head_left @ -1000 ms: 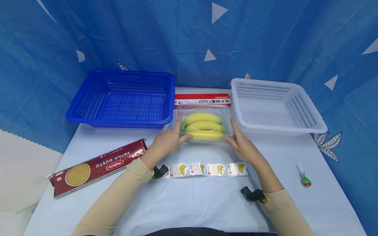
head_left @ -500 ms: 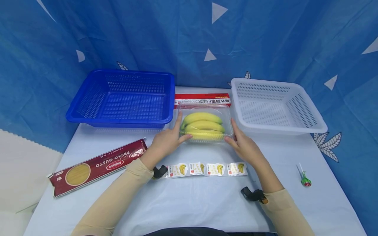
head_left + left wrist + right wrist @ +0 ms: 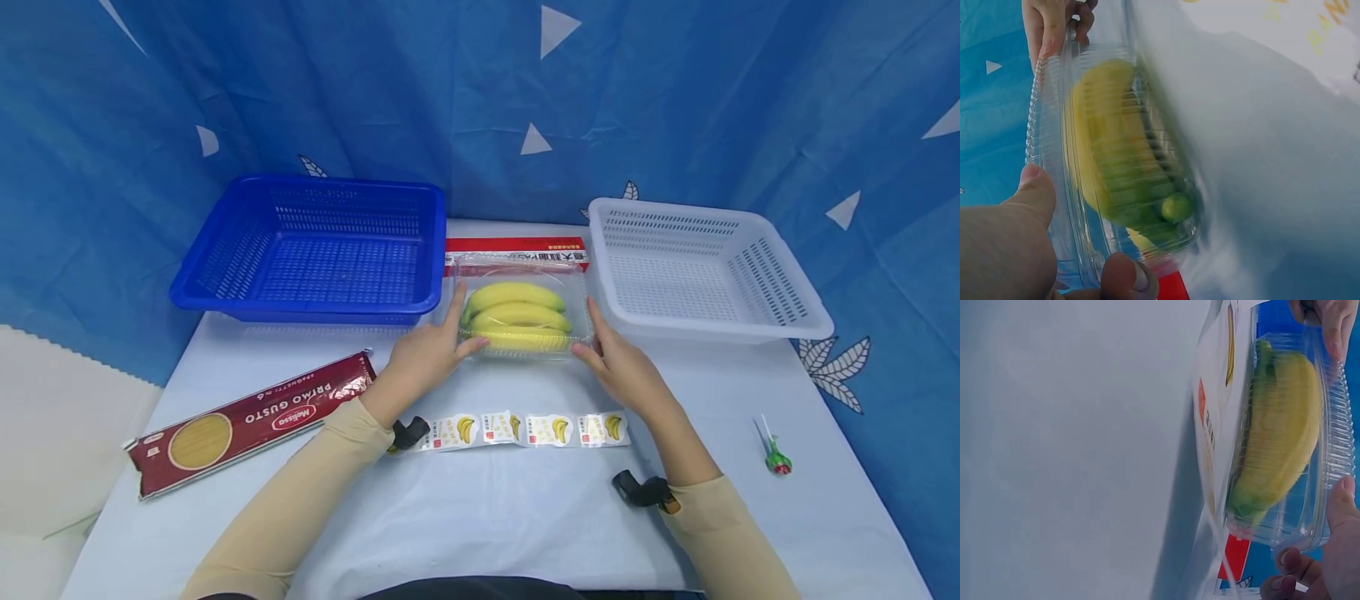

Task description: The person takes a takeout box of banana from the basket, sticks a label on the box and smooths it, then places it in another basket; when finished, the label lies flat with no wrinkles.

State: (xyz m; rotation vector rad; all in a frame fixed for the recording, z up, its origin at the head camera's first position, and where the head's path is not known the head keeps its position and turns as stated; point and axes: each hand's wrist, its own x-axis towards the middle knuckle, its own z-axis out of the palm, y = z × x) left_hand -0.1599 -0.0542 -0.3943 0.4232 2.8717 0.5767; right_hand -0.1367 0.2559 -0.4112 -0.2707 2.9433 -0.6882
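Observation:
A clear plastic clamshell box (image 3: 579, 302) with yellow bananas (image 3: 517, 317) inside is held between my two hands at the middle of the table. At its left end my left hand (image 3: 422, 357) grips the rim, the thumb (image 3: 1036, 194) on the lid side and a curled finger below. My right hand (image 3: 628, 368) grips the opposite end in the same way, with thumb (image 3: 1342, 503) and bent fingers about the rim. Both wrist views show the lid closed over the bananas, whose ends are greenish.
A blue basket (image 3: 341, 318) stands back left, a white basket (image 3: 712, 327) back right. Between them lies a red and white pasta box (image 3: 517, 245), partly covered. A spaghetti packet (image 3: 251, 425) lies left, a banana sticker strip (image 3: 517, 430) in front, a lollipop (image 3: 777, 458) right.
The clamshell box has shifted slightly upward in the head view and covers more of the pasta box. Both hands keep their grip on it.

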